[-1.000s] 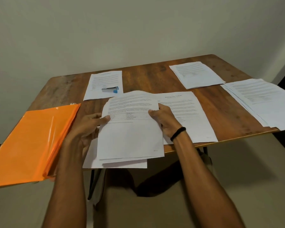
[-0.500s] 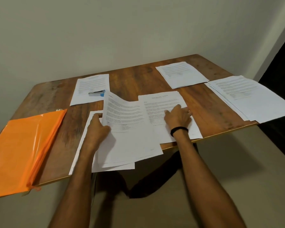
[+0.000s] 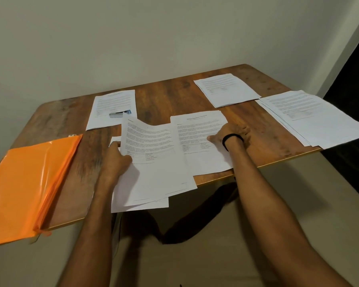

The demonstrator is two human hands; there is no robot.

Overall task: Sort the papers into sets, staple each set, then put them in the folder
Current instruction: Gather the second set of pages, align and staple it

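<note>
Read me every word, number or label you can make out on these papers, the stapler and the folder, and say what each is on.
No text reads clearly enough to quote.
Heading on the centre sheet under the right hand: blurred.
Print on the sheets in the left hand: too small.
Other paper piles: too small.
Stapler, orange folder: no legible lettering.

Plain room, wooden table (image 3: pixel 170 100), papers (image 3: pixel 226 90)

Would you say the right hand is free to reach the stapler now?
Probably yes: the right hand rests on the middle stack, and the stapler lies uncovered, though sheets raised by the left hand stand partly between.
</note>
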